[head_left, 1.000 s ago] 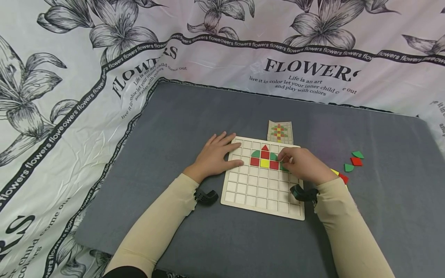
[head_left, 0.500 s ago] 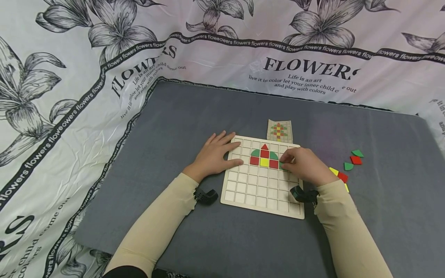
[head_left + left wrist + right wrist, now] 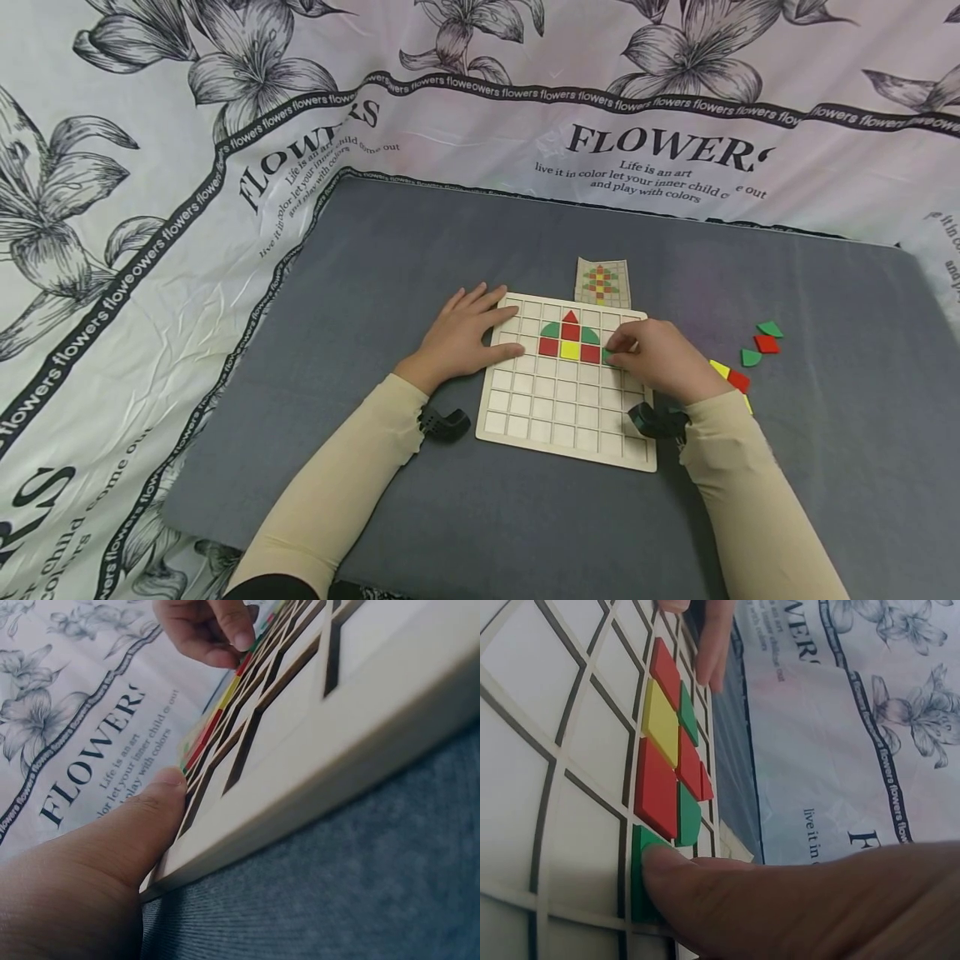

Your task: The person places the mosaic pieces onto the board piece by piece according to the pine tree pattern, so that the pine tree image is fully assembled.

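My left hand (image 3: 468,333) lies with fingers spread on the left edge of a wooden grid board (image 3: 555,425), its thumb along the rim. At the board's right side, my right hand (image 3: 660,354) holds a green tile (image 3: 639,885) by thumb and curled fingers; in the right wrist view the thumb tip covers part of it, in a cell beside a red square (image 3: 656,787). Left of that hand, red squares, a yellow square (image 3: 570,350), green rounded tiles (image 3: 551,329) and a red triangle (image 3: 570,317) sit in the grid.
A small pattern card (image 3: 602,283) lies behind the board. To the right are loose tiles: a green one (image 3: 751,357), a red one (image 3: 767,343) and several others, some partly behind the right wrist. A grey cloth (image 3: 375,275) covers the table.
My right fingertips have shifted slightly right and toward me, away from the upper green tile and onto the lower one. The left hand stays in place on the board.
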`<state>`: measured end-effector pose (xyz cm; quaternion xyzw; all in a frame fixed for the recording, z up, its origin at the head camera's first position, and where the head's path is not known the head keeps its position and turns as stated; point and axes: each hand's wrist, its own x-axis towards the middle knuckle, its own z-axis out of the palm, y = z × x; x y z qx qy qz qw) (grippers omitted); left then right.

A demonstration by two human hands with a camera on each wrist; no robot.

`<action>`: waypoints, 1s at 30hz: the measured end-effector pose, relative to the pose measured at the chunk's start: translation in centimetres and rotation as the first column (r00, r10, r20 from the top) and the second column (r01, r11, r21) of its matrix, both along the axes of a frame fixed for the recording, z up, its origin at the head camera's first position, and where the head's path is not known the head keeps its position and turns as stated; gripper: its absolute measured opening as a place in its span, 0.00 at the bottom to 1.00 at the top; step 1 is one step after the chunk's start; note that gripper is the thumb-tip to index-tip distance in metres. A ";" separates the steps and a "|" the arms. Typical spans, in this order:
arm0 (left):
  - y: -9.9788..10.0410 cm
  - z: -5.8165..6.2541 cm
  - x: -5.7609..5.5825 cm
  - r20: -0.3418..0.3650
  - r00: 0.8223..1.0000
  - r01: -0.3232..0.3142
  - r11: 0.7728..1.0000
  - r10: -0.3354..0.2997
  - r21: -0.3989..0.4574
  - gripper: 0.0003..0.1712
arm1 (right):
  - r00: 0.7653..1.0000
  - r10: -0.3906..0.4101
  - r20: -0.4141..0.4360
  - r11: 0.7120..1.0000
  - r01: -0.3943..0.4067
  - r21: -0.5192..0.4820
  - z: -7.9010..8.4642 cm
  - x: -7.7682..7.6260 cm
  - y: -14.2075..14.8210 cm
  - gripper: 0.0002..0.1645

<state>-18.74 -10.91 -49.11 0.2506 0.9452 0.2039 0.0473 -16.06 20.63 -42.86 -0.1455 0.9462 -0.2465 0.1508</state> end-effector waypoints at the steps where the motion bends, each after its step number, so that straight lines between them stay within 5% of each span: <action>1: 0.0 0.0 0.0 0.000 1.000 0.000 1.000 0.000 0.000 0.45 | 1.000 -0.005 0.002 1.000 0.005 0.001 0.1 0.0 0.1 0.06; 30: 0.1 -0.3 -0.2 0.007 1.000 -0.007 1.000 0.007 -0.010 0.45 | 1.000 0.001 0.026 0.999 -0.002 0.048 0.7 2.8 4.2 0.09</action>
